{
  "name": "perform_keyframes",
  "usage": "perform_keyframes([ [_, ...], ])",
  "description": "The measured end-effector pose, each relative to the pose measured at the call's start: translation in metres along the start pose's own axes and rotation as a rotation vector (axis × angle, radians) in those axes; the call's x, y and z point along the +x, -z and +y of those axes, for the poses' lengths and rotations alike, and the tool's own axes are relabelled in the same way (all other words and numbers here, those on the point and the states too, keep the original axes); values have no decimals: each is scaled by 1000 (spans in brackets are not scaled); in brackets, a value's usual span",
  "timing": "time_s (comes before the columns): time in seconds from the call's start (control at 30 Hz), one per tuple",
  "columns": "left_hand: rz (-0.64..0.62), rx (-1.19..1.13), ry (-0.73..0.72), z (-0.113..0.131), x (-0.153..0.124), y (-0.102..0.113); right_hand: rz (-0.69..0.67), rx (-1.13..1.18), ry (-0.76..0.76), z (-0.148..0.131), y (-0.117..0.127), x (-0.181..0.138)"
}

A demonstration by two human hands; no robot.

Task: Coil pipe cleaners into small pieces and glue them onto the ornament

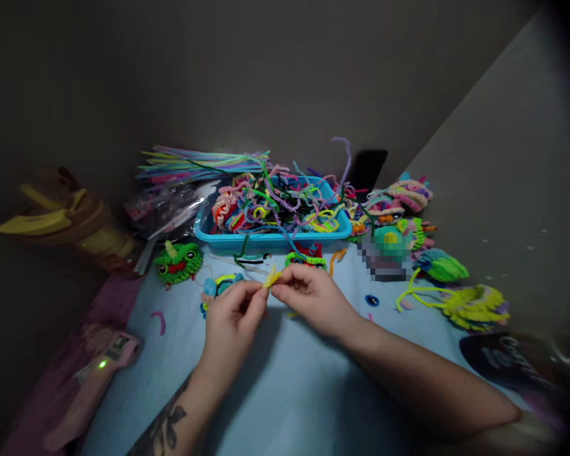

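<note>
Both hands meet over the middle of the blue table cover, pinching a small yellow pipe cleaner piece (272, 277) between them. My left hand (237, 316) is closed on its lower left end with thumb and index finger. From the right, my right hand (313, 296) pinches the other end, fingertips nearly touching the left ones. The piece looks bent or folded; its exact shape is partly hidden by the fingers. Just behind the hands lie a blue and yellow pipe cleaner figure (224, 284) and a red and green one (306, 258), both partly covered.
A blue tray (275, 239) heaped with tangled pipe cleaners stands at the back, a bundle of straight ones (204, 163) behind it. A green figure (178, 261) sits left, a pink device (95, 386) front left. Yellow-green fuzzy pieces (477, 308) and a dark-lidded cup (503, 361) are right.
</note>
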State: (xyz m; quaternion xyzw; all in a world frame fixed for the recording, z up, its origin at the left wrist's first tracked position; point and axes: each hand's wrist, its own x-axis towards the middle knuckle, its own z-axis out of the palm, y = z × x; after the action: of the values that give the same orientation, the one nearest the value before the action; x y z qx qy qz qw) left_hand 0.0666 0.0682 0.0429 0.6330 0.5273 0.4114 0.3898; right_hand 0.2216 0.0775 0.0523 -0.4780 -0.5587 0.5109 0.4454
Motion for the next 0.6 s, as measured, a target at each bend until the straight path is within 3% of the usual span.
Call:
perform_keyframes([
  [0.13,62,398,-290,-14,-5,0,-21,90,-77,8,-4,0],
  [0.27,52,432,-308,-17,-6,-1,-1,103,-82,11,-5,1],
  [0.33,-15,253,-214,-11,-3,-2,14,76,-47,10,-4,2],
  [0.47,-255,-225,128,0,4,0,40,30,4,8,-1,5],
  [0.6,-457,-575,386,-3,6,4,-140,145,-5,9,2,5],
])
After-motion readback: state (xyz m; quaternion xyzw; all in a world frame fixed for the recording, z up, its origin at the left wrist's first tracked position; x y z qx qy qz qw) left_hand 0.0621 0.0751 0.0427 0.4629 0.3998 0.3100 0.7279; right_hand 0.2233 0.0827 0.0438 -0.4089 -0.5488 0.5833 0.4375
